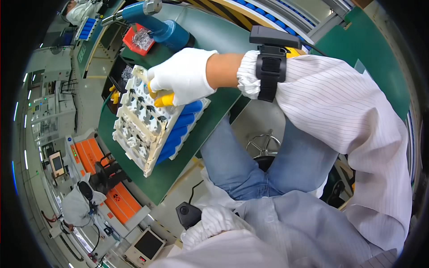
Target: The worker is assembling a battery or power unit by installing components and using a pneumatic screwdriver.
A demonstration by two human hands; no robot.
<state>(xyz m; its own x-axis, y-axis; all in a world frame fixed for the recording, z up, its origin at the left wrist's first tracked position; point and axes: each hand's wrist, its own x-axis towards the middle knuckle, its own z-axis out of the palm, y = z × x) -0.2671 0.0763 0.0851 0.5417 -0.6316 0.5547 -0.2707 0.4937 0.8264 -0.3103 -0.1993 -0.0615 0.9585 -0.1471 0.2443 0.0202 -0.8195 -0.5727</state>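
We have our gloved right hand [185, 76] at the upper edge of a white tray [139, 126] of blue cylinders [182, 120], which lies on the green table [156, 187]. Its yellow-tipped fingers curl partly closed against the tray, but we cannot tell whether they grip anything; our left hand is out of view.

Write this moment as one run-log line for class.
right hand: white-gloved, at white frame | frame side: blue cylinders | left hand: not visible | beyond: blue tool, red bin

A black strap [271, 67] circles the pinstriped white sleeve [333, 100].
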